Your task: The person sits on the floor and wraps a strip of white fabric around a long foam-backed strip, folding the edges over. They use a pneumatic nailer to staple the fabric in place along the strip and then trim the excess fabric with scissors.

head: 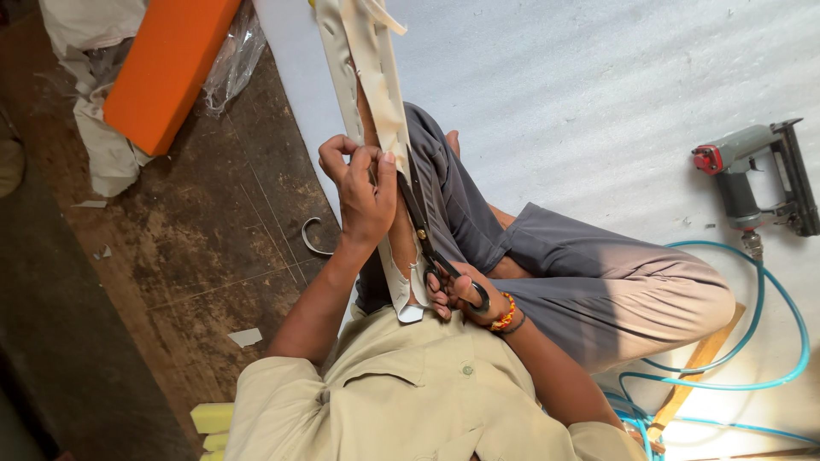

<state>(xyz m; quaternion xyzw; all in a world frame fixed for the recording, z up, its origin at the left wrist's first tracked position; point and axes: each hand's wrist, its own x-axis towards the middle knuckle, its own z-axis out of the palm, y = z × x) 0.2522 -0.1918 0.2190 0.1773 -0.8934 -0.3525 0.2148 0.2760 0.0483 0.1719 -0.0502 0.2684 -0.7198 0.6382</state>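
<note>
I sit cross-legged in grey trousers on a white sheet. My left hand pinches a long cream strip of material that runs from my lap up and out of view at the top. My right hand, with an orange bead bracelet at the wrist, has its fingers through the handles of black scissors. The blades lie along the right edge of the strip, just beside my left hand's fingers. The strip's lower end hangs by my shirt.
A grey pneumatic stapler lies on the white foam sheet at the right, with a blue air hose looping below it. An orange foam block and clear plastic lie on the brown floor. A wooden slat is under my knee; yellow foam pieces are at the bottom.
</note>
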